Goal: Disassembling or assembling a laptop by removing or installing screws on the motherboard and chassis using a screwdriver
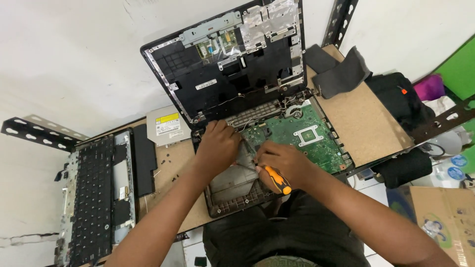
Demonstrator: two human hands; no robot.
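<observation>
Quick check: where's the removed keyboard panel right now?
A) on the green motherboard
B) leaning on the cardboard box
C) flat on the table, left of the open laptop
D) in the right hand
C: the keyboard panel lies flat on the table, left of the opened laptop base, apart from both hands; the right hand holds an orange-handled screwdriver.

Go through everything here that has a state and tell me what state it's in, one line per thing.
Laptop base: opened up, top cover off, insides bare.
Green circuit board: exposed, seated in the base.
Laptop lid: upright, screen panel removed, back shell showing.
Keyboard panel: detached, lying flat on the table.
Optical drive: pulled out, lying beside the lid.
Screwdriver: gripped in the right hand, tip down at the base.
Left hand: resting on the base.
</observation>
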